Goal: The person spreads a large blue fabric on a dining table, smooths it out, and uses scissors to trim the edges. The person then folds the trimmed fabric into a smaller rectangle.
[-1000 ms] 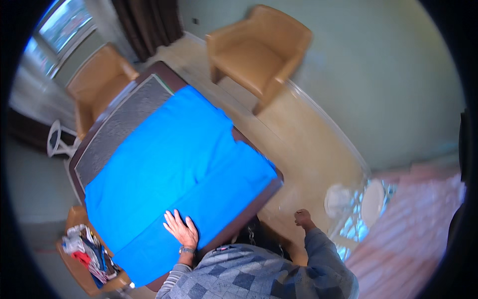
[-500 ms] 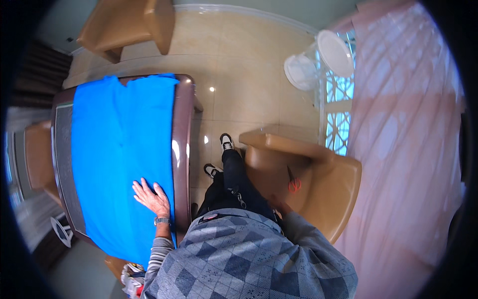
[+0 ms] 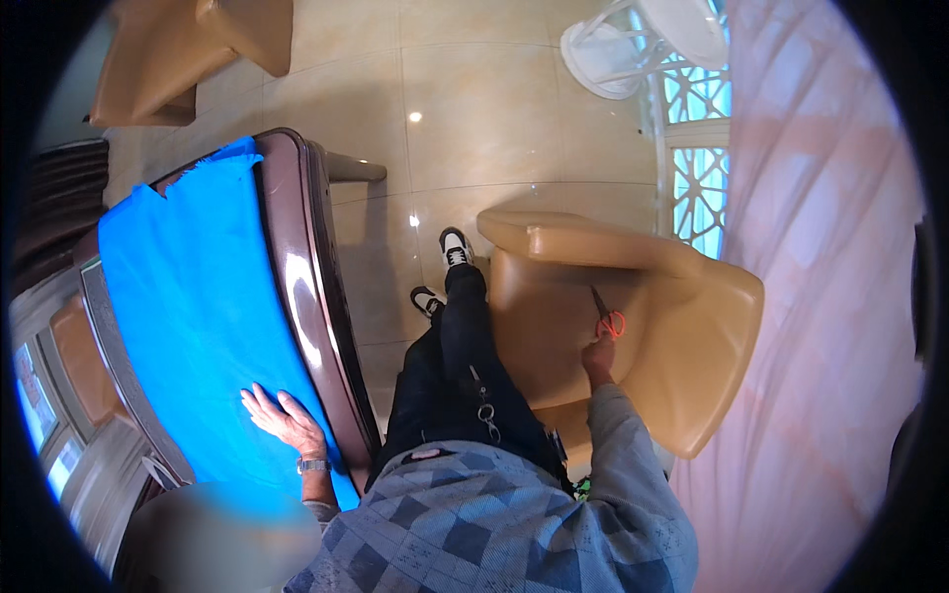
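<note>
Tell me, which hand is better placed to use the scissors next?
Probably the right hand: it is right at the orange-handled scissors, over the tan chair. The left hand lies spread on the blue cloth, well away from them.

Brown table (image 3: 282,183) — blue cloth (image 3: 203,292) spread over top. Tan armchair (image 3: 539,321) — orange-handled scissors (image 3: 601,308) on seat.

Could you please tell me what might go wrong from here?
The orange-handled metal scissors at the right hand could scratch the tan leather-like armchair beneath their blades. The bright blue cloth under the flat left hand might slide on the glossy brown table if pressed sideways.
</note>
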`<state>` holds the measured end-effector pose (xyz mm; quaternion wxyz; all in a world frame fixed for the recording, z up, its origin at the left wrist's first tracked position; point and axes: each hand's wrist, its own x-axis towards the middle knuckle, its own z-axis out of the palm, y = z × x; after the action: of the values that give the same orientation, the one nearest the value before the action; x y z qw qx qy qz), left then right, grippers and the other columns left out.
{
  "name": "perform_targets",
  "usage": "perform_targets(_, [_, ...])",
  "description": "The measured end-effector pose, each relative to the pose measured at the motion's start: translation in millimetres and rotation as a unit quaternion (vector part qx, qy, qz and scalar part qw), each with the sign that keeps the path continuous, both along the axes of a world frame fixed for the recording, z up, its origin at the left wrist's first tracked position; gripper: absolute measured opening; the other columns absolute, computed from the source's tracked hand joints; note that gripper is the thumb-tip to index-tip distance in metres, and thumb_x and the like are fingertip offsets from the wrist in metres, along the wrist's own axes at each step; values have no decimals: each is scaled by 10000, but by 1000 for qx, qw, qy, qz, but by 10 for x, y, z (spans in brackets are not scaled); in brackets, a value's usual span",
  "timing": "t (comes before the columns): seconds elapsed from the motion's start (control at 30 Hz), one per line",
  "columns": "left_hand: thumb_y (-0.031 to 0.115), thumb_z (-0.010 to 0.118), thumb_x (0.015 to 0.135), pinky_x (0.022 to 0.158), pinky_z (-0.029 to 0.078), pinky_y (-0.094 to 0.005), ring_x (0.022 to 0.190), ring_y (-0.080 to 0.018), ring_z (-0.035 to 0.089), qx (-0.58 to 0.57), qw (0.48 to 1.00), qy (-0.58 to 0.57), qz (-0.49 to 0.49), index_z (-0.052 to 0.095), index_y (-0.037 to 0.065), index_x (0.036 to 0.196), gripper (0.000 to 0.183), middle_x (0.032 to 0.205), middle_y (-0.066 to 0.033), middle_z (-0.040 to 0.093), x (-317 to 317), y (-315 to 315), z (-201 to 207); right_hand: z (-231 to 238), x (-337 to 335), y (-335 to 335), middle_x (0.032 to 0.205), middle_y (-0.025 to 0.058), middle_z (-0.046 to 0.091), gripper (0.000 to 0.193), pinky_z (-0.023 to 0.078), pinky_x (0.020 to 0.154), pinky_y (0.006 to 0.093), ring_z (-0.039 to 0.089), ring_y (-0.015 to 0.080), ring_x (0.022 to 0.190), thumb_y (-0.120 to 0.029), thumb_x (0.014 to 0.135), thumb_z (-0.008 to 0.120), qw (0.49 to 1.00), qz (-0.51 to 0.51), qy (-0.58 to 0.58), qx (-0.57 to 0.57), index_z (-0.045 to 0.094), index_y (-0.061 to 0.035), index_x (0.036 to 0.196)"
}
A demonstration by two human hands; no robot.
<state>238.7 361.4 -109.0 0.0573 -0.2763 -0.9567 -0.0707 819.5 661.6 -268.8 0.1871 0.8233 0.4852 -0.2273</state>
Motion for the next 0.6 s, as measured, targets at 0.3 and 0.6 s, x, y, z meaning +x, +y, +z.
perform_targets(0.3, [314,482,1173,1330,215,-561,1619,-425,306,26,998,-47,29,435,36,1660,563,1755,-236,332,2,93,69,-628,463,456,1567,240,480,840,475,1183,462,505,445,1423,65,905,703,995,80,11,58,320,3,1651])
perform_targets(0.6, [180,518,1105,1329,164,-590,1618,-475,292,-2,999,-41,24,422,-1,1639,572,1737,-286,330,98,50,137,-773,674,470,1447,279,539,478,485,1110,516,535,463,1308,-19,1013,602,976,190,11,106,510,1,1481])
